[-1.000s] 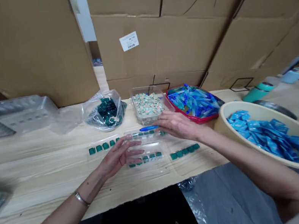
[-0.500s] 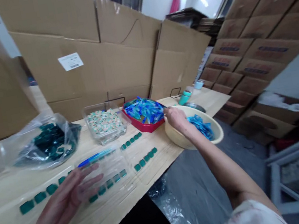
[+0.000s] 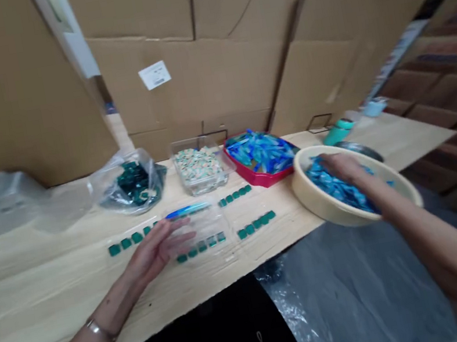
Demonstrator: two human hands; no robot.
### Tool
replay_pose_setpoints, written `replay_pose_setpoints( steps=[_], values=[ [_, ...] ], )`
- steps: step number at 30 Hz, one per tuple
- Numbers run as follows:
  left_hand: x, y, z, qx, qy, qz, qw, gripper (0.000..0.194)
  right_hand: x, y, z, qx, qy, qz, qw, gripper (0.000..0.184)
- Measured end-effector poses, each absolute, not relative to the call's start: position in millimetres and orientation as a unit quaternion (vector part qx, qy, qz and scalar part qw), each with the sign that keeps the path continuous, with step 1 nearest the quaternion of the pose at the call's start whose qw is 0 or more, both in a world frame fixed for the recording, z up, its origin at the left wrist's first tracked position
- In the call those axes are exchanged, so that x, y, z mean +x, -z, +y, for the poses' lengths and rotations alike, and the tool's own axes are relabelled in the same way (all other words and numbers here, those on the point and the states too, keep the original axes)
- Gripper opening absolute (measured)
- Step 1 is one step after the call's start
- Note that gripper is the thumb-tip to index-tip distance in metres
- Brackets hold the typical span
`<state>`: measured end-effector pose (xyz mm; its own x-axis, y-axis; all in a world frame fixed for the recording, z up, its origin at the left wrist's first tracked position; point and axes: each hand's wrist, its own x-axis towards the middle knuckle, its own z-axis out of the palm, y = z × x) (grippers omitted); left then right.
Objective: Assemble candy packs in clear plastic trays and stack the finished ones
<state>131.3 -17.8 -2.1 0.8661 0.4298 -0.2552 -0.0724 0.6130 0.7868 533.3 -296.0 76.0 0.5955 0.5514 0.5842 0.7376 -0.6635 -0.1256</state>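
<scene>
My left hand (image 3: 157, 249) lies flat with fingers stretched out on the left edge of a clear plastic tray (image 3: 203, 228) that holds rows of small green tiles (image 3: 201, 247) and a blue strip (image 3: 186, 210). My right hand (image 3: 341, 166) reaches into a cream bowl (image 3: 314, 200) full of blue packets (image 3: 338, 191); its fingers rest among them and are blurred. More green tiles (image 3: 130, 241) sit in clear trays to the left and right (image 3: 256, 224).
Behind the trays stand a bag of dark green tiles (image 3: 135, 181), a clear box of pale pieces (image 3: 200, 166) and a red tray of blue pieces (image 3: 260, 155). A teal bottle (image 3: 338, 131) is at the right; cardboard boxes (image 3: 211, 74) wall the back.
My right hand left the clear tray and went right into the cream bowl. My left hand stayed on the tray. The view swung right, then partly back.
</scene>
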Motion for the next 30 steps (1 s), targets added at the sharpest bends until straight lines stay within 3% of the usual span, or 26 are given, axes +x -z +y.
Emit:
replay_pose_setpoints(
  steps=[5,9,13,18,23,27,30],
  values=[
    [133,4,-16,0.4,-0.169,0.188,0.881,0.021,453,-84,-244,-0.726,0.225,-0.596,0.261,0.023],
    [132,6,-16,0.402,-0.177,0.176,0.881,0.018,340,-59,-189,-0.611,0.169,-0.751,0.185,0.026],
    [132,8,-15,0.406,-0.182,0.177,0.878,0.019,289,-37,-151,-0.613,0.154,-0.77,0.085,0.022],
    [133,7,-12,0.397,-0.2,0.185,0.877,0.023,297,-49,-143,-0.629,0.126,-0.754,0.144,0.032],
    [130,3,-9,0.394,-0.194,0.186,0.879,0.023,376,-70,-108,-0.722,0.134,-0.648,0.201,0.022],
    [130,3,-6,0.393,-0.205,0.181,0.878,0.019,424,-78,-69,-0.748,0.016,-0.634,0.196,0.017],
    [131,5,-2,0.385,-0.234,0.179,0.875,0.017,405,-87,-67,-0.694,-0.021,-0.666,0.274,0.015]
  ],
)
